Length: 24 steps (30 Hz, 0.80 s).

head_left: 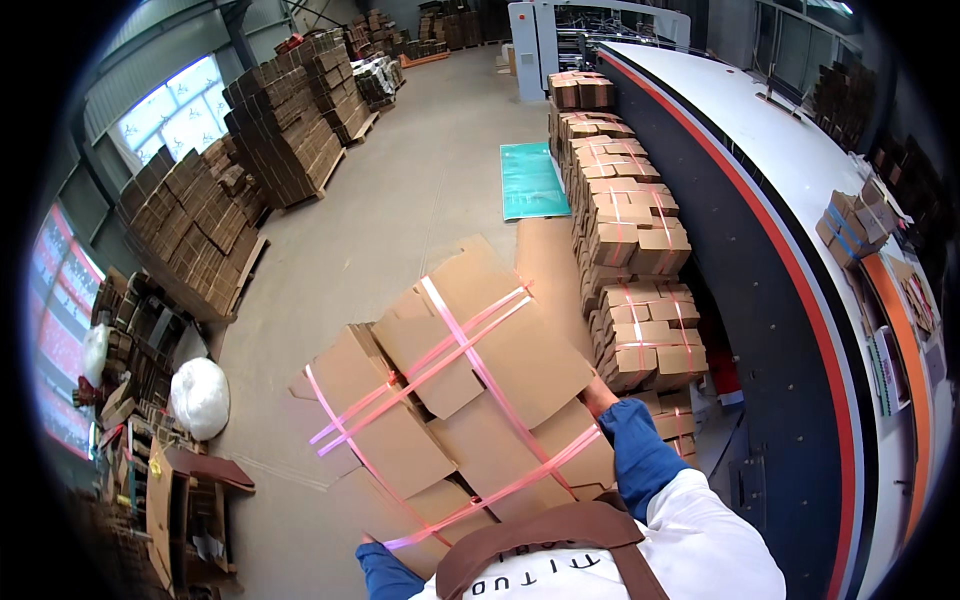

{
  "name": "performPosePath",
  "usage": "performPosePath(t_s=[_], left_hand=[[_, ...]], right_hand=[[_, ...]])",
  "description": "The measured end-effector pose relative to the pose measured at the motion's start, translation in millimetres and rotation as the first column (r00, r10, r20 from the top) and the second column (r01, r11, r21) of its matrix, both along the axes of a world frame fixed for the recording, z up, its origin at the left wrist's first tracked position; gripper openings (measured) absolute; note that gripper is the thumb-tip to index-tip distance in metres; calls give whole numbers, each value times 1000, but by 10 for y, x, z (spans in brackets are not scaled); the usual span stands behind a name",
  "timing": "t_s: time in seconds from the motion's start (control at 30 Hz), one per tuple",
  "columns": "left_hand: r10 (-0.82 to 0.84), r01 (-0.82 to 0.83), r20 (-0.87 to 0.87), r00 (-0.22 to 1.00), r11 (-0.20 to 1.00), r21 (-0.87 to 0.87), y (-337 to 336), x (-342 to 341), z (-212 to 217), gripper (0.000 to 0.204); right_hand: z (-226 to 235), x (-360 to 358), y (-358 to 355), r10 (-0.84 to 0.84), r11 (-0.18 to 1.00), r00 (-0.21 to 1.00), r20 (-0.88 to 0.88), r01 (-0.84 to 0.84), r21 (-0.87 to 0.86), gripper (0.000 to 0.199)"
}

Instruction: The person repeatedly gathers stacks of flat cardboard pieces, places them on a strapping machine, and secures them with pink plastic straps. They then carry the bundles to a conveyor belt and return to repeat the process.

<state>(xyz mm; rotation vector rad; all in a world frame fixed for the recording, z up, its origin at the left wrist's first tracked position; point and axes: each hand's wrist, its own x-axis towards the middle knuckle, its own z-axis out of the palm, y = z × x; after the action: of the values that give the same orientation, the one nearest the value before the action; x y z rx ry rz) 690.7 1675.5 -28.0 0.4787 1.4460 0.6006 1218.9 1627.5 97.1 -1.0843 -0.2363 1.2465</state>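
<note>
Head view: both hands carry strapped cardboard bundle (pixel 455 385).

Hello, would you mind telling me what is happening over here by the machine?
A person is carrying a strapped bundle of flat cardboard pieces, tied with pink straps, against their chest. The right hand grips its far right edge; the left hand is mostly hidden beneath the lower left corner. To the right, more strapped bundles stand in tall stacks beside a long white machine. Pallets of cardboard line the floor to the left.
</note>
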Motion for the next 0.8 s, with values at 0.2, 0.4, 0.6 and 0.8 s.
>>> performPosePath(t_s=[0.2, 0.4, 0.6, 0.8], left_hand=[[-171, 170, 27, 985, 985, 43, 1902, 1188, 87, 65], [-140, 140, -3, 990, 990, 24, 3236, 2203, 191, 66], [-92, 91, -20, 996, 994, -61, 4142, 3032, 161, 66], [-152, 152, -2, 988, 987, -49, 5785, 4247, 40, 66]], right_hand=[[-497, 971, 1042, -144, 986, 980, 140, 130, 108, 42], [-250, 2073, 2731, -47, 991, 999, 0, 47, 124, 47], [-448, 3110, 4233, 33, 999, 996, -77, -33, 1, 44], [-471, 4291, 5396, -51, 991, 998, -30, 54, 122, 45]])
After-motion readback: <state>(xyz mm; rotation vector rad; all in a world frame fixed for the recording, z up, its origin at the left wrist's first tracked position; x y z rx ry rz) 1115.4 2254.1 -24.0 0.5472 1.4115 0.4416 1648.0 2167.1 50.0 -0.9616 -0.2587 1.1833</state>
